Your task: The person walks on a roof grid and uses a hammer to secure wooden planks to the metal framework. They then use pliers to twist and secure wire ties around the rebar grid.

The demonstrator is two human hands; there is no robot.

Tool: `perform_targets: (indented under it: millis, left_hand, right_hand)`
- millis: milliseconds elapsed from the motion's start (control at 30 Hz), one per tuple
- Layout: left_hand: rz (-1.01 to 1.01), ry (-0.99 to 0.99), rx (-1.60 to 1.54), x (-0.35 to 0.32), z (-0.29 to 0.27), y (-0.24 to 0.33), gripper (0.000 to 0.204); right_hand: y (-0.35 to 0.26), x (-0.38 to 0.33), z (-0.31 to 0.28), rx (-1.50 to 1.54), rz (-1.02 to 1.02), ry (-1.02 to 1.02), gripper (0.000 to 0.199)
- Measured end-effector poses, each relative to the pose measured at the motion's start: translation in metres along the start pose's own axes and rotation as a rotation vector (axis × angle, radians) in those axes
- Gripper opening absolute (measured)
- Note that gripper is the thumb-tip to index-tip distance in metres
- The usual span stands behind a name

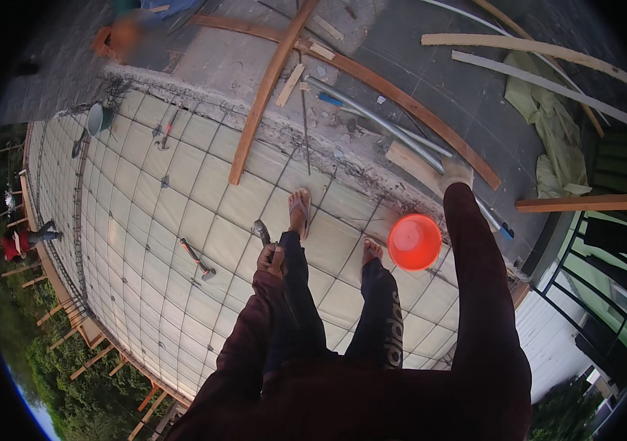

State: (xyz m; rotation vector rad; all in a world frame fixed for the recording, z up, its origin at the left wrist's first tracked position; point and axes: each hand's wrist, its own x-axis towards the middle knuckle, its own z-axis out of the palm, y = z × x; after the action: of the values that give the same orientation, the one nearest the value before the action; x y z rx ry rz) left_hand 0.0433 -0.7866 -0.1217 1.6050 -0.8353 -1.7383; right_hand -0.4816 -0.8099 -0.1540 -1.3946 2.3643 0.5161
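Note:
My left hand (272,259) is closed around what looks like a hammer (260,232), its dark grey head sticking up past my fingers. My right hand (457,173), in a pale glove, is stretched out to the right over the lower end of some grey metal pipes (394,131). Its fingers are hidden, so whether it grips a pipe does not show. Beside my right foot stands an orange-red bucket (414,242). Another hammer (197,259) lies on the rebar grid (210,202) left of my left hand, and a red-handled hammer (167,132) lies farther off.
Pale sheeting under the rebar carries my sandalled feet. Long wooden planks (273,92) cross the broken concrete edge (343,158) ahead. A grey bucket (96,120) sits far left. Another person (27,241) is at the left edge, and a blurred orange figure (124,37) is at the top.

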Motion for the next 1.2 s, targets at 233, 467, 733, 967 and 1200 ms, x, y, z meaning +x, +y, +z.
perform_targets:
  millis: [233, 467, 733, 967, 1200]
  left_hand:
    - [-0.344, 0.014, -0.114, 0.101, 0.034, -0.13, 0.013]
    - [-0.487, 0.04, -0.073, 0.121, 0.019, -0.113, 0.013]
    - [-0.553, 0.128, -0.176, 0.132, 0.009, -0.098, 0.015]
    - [-0.577, 0.091, -0.118, 0.136, 0.012, -0.1, 0.014]
    - [-0.544, 0.091, -0.06, 0.136, 0.02, -0.116, 0.011]
  right_hand:
    - [-0.004, 0.15, 0.041, -0.09, 0.132, 0.019, 0.048]
    - [-0.108, 0.19, 0.095, 0.089, 0.339, 0.768, 0.042]
    - [-0.37, 0.156, 0.197, 0.934, 0.197, -0.133, 0.052]
    - [-0.436, 0.196, 0.235, 1.357, 0.135, -0.356, 0.063]
    - [-0.332, 0.178, 0.187, 1.249, 0.094, -0.141, 0.046]
